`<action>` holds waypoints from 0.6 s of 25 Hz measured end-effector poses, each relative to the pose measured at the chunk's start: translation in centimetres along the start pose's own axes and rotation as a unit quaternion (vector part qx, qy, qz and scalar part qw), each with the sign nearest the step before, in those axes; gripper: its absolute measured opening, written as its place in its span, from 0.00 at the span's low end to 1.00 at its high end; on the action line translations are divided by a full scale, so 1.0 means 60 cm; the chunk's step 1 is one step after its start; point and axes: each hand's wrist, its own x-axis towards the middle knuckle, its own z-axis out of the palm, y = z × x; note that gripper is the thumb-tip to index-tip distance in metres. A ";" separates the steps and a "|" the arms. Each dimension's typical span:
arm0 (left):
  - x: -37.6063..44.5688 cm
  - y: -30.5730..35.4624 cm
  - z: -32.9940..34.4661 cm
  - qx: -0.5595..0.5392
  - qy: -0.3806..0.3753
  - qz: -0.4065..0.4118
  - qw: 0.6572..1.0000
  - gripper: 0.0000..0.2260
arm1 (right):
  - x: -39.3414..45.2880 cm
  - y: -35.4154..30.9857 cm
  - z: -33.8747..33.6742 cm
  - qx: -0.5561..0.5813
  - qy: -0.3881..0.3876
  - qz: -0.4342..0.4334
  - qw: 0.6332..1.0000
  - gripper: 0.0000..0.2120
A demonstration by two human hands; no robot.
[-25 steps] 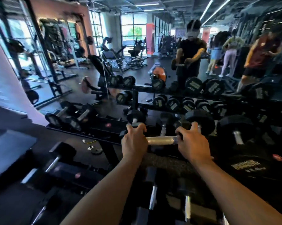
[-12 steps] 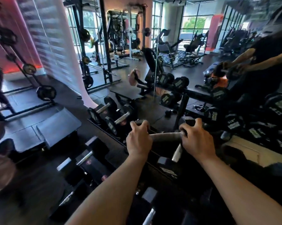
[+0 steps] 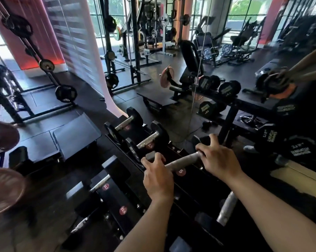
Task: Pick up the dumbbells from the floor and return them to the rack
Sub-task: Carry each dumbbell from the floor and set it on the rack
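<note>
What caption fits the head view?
Both hands, left and right, grip a dumbbell over the rack.

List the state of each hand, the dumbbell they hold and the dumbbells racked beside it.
left hand: closed on the handle's left end
right hand: closed on its right end
held dumbbell: over the rack, tilted, right end higher
two small dumbbells: resting in rack cradles, untouched
</note>
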 end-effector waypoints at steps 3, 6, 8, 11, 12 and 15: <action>0.026 -0.005 0.048 -0.022 0.007 -0.043 0.999 0.11 | 0.050 0.018 0.050 -0.010 -0.010 -0.028 1.000 0.10; 0.037 -0.007 0.089 -0.033 0.003 -0.094 0.995 0.12 | 0.091 0.032 0.094 -0.017 -0.033 -0.065 0.997 0.10; 0.046 -0.013 0.115 -0.037 0.003 -0.124 0.992 0.14 | 0.112 0.039 0.126 -0.024 -0.048 -0.087 0.995 0.10; 0.050 -0.018 0.147 -0.048 -0.002 -0.161 0.986 0.14 | 0.129 0.047 0.172 -0.029 -0.060 -0.102 0.993 0.11; 0.047 -0.016 0.155 -0.047 0.000 -0.167 0.985 0.14 | 0.129 0.050 0.186 -0.027 -0.067 -0.101 0.992 0.11; 0.039 -0.007 0.182 -0.056 -0.001 -0.189 0.980 0.15 | 0.127 0.063 0.221 -0.013 -0.082 -0.092 0.992 0.11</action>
